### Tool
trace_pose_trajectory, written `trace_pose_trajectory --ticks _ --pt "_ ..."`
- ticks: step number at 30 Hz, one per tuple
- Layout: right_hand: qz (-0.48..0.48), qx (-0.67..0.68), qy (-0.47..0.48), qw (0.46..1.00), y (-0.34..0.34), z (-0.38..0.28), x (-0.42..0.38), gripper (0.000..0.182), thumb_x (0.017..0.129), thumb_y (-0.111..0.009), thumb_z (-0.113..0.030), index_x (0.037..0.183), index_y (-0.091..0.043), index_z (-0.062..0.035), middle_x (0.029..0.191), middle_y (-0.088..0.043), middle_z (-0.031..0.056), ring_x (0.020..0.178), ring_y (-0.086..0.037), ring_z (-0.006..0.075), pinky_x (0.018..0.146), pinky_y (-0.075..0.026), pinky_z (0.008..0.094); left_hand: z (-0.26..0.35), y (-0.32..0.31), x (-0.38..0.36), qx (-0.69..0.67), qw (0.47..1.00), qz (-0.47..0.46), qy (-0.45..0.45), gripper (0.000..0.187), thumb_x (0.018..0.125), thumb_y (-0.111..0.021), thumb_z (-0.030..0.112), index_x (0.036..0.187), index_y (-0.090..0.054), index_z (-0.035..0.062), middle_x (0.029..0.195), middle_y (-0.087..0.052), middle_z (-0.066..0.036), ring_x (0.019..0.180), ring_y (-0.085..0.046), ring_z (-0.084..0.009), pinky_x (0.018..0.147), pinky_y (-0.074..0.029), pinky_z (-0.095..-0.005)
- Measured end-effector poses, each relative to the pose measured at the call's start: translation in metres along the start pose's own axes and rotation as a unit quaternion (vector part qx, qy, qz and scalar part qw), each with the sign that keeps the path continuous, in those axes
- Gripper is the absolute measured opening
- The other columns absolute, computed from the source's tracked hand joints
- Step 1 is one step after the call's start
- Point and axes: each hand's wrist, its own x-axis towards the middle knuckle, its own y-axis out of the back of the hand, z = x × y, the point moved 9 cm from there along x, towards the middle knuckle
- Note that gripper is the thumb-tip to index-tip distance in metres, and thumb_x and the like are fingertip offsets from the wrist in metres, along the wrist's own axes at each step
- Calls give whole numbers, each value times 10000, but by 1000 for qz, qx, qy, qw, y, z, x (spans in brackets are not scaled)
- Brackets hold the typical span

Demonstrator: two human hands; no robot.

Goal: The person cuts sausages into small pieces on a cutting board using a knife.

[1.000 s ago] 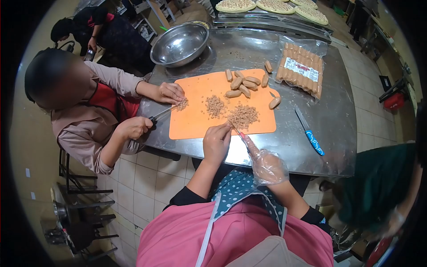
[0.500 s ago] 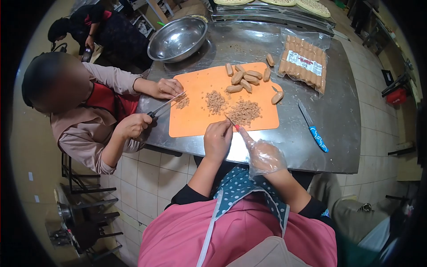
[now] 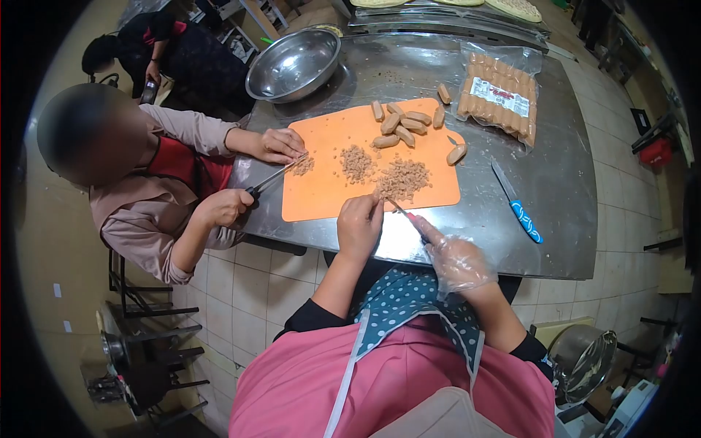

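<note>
My right hand, in a clear plastic glove, is closed around the red handle of a small knife. The blade points up and left toward my left fingertips. My bare left hand rests at the front edge of the orange cutting board, fingers pinched together; what they hold is hidden. Just beyond them lies a pile of diced sausage, with a second pile to its left. Several short sausage pieces are heaped at the board's back right, and one lies by its hanging hole.
A co-worker's hands hold a knife over the board's left side. A blue-handled knife lies to the right on the metal table. Behind are a packed bag of sausages and a steel bowl.
My right hand has drawn the knife back to the right and toward me. My left hand stays near the board's edge. The view has shifted slightly.
</note>
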Motion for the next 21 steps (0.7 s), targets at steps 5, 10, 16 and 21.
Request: trace_pose_trajectory --ticks 5,10,16,21 --pt "59 -12 0 998 4 -11 6 519 898 -459 -185 1385 -296 -255 726 -590 195 643 -589 364 583 -457 471 3 -2 -1 3 1000 -10 -18 64 729 -652 39 766 -610 9 759 -628 -121 721 -591 -283 669 -474 -358" --pt "64 -28 29 997 -3 -20 12 612 849 -465 -118 1413 -261 -240 742 -606 176 662 -624 321 574 -501 440 2 -1 -2 -2 1000 3 -28 73 715 -648 30 775 -615 4 808 -638 -131 755 -598 -289 698 -484 -357" --pt "33 -26 23 999 -7 -20 18 669 804 -497 -99 1419 -246 -179 730 -602 176 648 -614 333 581 -499 431 1 -1 -2 -2 1000 6 -22 84 706 -652 29 780 -621 4 826 -641 -134 769 -601 -289 710 -488 -354" --pt "35 -1 33 999 -5 -30 29 625 824 -487 -75 1403 -265 -160 677 -578 201 619 -582 371 558 -447 461 -1 -1 -3 -3 1000 8 -17 82 704 -658 29 775 -627 5 817 -641 -132 764 -601 -286 706 -489 -353"
